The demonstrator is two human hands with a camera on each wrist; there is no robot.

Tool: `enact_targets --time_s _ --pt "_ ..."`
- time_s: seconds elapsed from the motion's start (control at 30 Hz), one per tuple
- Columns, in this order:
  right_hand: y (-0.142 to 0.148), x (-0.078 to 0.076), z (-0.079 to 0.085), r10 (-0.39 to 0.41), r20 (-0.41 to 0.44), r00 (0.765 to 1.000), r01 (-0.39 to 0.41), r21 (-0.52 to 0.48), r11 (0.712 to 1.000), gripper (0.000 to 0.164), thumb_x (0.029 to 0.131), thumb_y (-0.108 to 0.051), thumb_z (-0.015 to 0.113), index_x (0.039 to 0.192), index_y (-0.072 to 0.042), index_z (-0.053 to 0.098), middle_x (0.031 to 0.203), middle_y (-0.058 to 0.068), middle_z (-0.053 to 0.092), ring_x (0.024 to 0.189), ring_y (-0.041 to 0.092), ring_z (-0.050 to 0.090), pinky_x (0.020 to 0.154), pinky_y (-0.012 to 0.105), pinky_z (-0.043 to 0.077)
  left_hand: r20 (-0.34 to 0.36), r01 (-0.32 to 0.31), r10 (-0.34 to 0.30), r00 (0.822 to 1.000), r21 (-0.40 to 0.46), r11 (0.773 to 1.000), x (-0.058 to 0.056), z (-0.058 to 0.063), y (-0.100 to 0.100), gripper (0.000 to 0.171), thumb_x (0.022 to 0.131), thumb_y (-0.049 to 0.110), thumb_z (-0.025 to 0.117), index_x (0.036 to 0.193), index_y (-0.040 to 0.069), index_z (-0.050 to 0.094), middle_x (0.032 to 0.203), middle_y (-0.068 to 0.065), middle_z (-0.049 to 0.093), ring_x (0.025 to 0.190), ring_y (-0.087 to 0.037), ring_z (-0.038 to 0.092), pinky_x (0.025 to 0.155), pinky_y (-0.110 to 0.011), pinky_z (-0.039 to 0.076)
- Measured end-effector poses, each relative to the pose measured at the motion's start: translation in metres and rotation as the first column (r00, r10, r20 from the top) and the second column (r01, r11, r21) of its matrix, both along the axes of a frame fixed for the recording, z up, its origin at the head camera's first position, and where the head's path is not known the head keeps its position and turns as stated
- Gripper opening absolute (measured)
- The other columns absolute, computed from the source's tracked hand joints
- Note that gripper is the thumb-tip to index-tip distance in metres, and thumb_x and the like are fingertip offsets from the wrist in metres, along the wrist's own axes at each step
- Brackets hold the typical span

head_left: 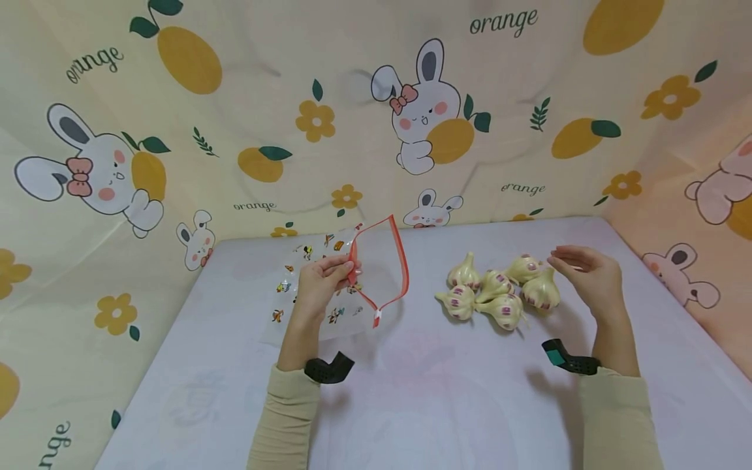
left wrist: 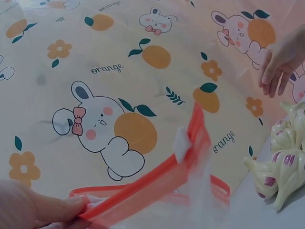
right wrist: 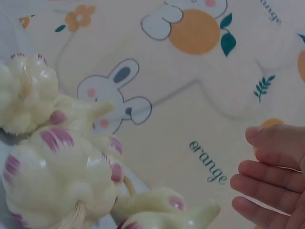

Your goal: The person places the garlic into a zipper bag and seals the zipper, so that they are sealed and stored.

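A clear zip bag point(head_left: 376, 261) with a red zip edge and small cartoon prints stands with its mouth spread. My left hand point(head_left: 323, 284) pinches the red edge between thumb and fingers, also seen on the bag point(left wrist: 143, 200) in the left wrist view. Several garlic bulbs point(head_left: 499, 290), pale with purple streaks, lie clustered on the table right of the bag. Beside the rightmost bulbs hovers my right hand point(head_left: 590, 277), with nothing in it. Its fingers look extended in the right wrist view, apart from the garlic bulbs point(right wrist: 62, 176) there.
The table point(head_left: 423, 405) has a pale cloth over it. A patterned curtain point(head_left: 329, 78) with rabbits and oranges rises behind and at both sides. Black wrist straps point(head_left: 329, 367) sit on both arms.
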State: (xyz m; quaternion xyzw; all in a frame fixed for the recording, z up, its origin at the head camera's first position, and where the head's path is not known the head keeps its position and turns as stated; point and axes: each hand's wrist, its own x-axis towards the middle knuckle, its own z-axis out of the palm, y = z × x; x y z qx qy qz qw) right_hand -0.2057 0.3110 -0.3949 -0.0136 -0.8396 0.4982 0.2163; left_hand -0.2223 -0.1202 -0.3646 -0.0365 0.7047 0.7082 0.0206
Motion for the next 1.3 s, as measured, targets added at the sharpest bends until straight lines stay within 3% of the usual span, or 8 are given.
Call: enact_targets --time_s 0.17,0.3,0.8,1.0,1.1,1.2,1.3 --pt "0.007 0.0 -0.005 0.019 0.043 0.999 -0.017 -0.03 0.999 0.03 0.089 -0.015 0.069 0.114 0.0 0.063 0.086 -0.04 0.059 0.082 -0.023 0.055 0.071 -0.004 0.043 0.016 -0.002 0.002 1.0 0.0 1.0 0.001 0.001 0.0 0.025 0.093 0.01 0.062 0.114 -0.001 0.066 0.09 0.003 0.076 0.076 -0.004 0.071 0.073 -0.017 0.058" --pt "0.013 0.0 -0.01 0.036 0.107 0.994 -0.037 0.002 0.999 0.046 0.09 -0.02 0.068 0.123 0.009 0.055 0.088 -0.042 0.056 0.083 -0.024 0.053 0.071 -0.004 0.042 0.019 -0.003 0.004 1.0 -0.003 1.0 0.001 0.001 0.0 0.024 0.093 0.011 0.062 0.114 -0.001 0.066 0.091 0.001 0.076 0.076 -0.004 0.071 0.073 -0.017 0.058" --pt "0.027 -0.002 -0.025 0.116 0.305 0.945 -0.138 0.054 0.989 0.064 0.091 -0.034 0.066 0.133 0.01 0.048 0.088 -0.046 0.047 0.084 -0.028 0.047 0.07 -0.001 0.037 0.0 0.017 -0.017 1.0 0.016 1.0 0.0 0.0 0.0 0.025 0.094 0.009 0.061 0.115 -0.004 0.064 0.084 0.007 0.075 0.073 -0.002 0.07 0.07 -0.017 0.058" --pt "0.027 -0.005 -0.029 0.106 0.366 0.925 -0.143 0.077 0.987 0.065 0.091 -0.038 0.065 0.135 0.007 0.048 0.085 -0.047 0.046 0.082 -0.028 0.046 0.083 0.018 0.046 0.005 0.013 -0.013 1.0 0.011 1.0 0.001 0.001 0.0 0.025 0.093 0.009 0.061 0.115 -0.004 0.065 0.085 0.006 0.075 0.073 -0.002 0.07 0.07 -0.016 0.058" --pt "0.027 -0.006 -0.031 0.111 0.37 0.923 -0.143 0.061 0.988 0.065 0.091 -0.037 0.065 0.134 0.009 0.048 0.083 -0.046 0.047 0.08 -0.029 0.046 0.081 0.015 0.046 0.009 0.012 -0.012 1.0 -0.004 1.0 0.001 0.0 0.0 0.025 0.093 0.01 0.061 0.115 -0.002 0.065 0.088 0.004 0.076 0.074 -0.003 0.07 0.07 -0.016 0.058" --pt "0.028 -0.008 -0.035 0.109 0.368 0.923 -0.139 0.056 0.989 0.065 0.091 -0.037 0.065 0.133 0.01 0.049 0.081 -0.047 0.046 0.08 -0.028 0.046 0.069 0.003 0.039 0.004 0.016 -0.015 1.0 -0.016 1.0 0.001 -0.001 -0.001 0.026 0.094 0.012 0.062 0.116 -0.002 0.065 0.091 0.002 0.076 0.075 -0.003 0.07 0.071 -0.016 0.058" --pt "0.028 -0.009 -0.037 0.09 0.396 0.914 -0.132 0.081 0.988 0.066 0.092 -0.042 0.063 0.133 0.008 0.049 0.081 -0.047 0.044 0.081 -0.026 0.043 0.078 0.012 0.044 -0.002 0.017 -0.017 1.0 -0.019 1.0 0.0 -0.001 -0.001 0.026 0.094 0.012 0.061 0.115 -0.002 0.065 0.09 0.003 0.076 0.075 -0.003 0.07 0.07 -0.015 0.058"
